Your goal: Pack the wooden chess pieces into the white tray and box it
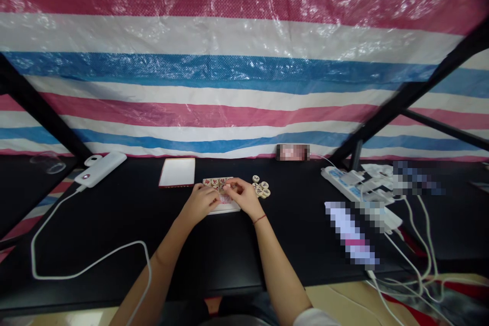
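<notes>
From here I see the left hand (pixel 199 202) and right hand (pixel 244 196) curled close together, half closed, but I cannot tell if they grip anything. Under them, game discs (pixel 217 182) sit in rows on a white board (pixel 225 208). A pile of discs (pixel 261 186) lies just past the right hand, easy to reach. The red marks on the discs are too small to read.

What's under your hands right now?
Round chess pieces with red characters sit on a white tray beneath the left hand and right hand; whatever lies directly under the palms is covered.
</notes>
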A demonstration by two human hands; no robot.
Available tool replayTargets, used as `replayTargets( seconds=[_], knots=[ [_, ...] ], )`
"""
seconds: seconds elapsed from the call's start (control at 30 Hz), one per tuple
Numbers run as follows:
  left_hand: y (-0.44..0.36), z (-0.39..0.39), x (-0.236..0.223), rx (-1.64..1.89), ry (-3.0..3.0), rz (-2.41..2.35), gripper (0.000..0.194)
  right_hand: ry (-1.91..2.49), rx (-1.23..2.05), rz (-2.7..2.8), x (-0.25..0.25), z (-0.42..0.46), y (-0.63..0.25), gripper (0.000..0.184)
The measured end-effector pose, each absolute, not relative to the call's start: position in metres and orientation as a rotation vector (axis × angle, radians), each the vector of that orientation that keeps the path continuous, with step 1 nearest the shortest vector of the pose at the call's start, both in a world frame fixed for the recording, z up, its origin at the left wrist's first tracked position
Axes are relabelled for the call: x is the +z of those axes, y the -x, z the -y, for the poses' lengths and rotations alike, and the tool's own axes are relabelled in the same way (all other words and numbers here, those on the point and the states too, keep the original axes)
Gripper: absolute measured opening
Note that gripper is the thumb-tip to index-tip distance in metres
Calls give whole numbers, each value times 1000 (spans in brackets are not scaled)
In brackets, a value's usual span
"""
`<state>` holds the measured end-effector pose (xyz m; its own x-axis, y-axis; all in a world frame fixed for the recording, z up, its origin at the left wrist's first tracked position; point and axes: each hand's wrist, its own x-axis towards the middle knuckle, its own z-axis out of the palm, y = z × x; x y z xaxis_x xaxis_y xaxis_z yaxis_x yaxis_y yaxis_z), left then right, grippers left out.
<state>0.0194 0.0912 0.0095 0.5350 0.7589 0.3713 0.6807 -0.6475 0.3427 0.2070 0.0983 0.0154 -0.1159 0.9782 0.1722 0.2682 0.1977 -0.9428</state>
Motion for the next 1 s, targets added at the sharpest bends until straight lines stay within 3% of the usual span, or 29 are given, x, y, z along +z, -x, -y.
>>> replayTargets(
  seconds=[0.27, 0.5, 0.67, 0.83, 1.0],
  knots=[
    [-16, -87, 11, 775, -2621, -1265, 18, 1107, 835, 1728, 13, -91, -208, 20],
    [-9, -84, 14, 807, -2578, -1363, 6, 1043, 670, 1962, 18, -83, -203, 30],
    [-8, -85, 11, 788, -2574, -1389, 6, 1030, 657, 2034, 19, -82, -199, 20],
    [-9, -85, 8, 792, -2534, -1482, 11, 1045, 594, 2051, 17, -83, -200, 19],
    [-11, -85, 9, 766, -2532, -1516, 5, 1072, 561, 2068, 15, -84, -201, 18]
  ],
)
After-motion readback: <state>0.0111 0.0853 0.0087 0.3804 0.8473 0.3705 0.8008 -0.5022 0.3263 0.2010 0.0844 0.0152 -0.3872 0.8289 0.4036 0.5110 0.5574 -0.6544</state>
